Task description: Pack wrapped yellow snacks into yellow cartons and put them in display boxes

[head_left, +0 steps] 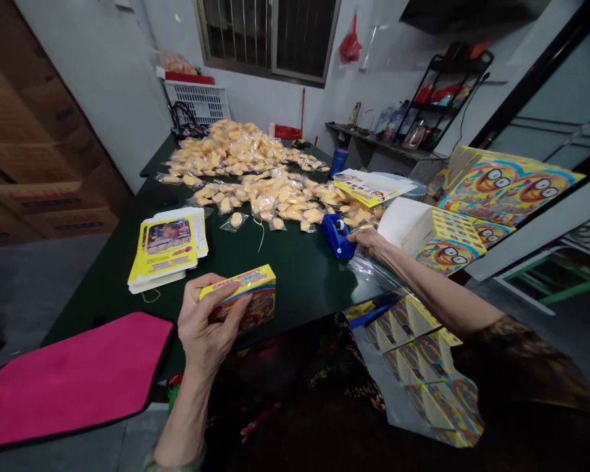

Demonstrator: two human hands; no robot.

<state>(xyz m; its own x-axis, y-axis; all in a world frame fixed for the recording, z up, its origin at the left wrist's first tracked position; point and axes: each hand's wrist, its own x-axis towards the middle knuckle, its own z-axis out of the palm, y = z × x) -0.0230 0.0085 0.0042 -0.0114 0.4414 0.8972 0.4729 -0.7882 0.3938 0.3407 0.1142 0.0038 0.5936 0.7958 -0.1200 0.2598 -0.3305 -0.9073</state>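
Observation:
My left hand is closed around a small printed yellow box, held above the table's front edge with the thumb on its side. My right hand reaches out to the blue tape dispenser, its fingers pinched at the dispenser's near right end, where the tape comes off. The strip of tape itself is too small to make out. Behind the dispenser lie many small clear packets with yellow pieces. A stack of flat yellow printed cartons lies to the left.
A clear bag of printed boxes sits at my right side. More printed boxes and display cartons stand at the right. A pink chair back is at the left front. A white crate stands behind the packet heap.

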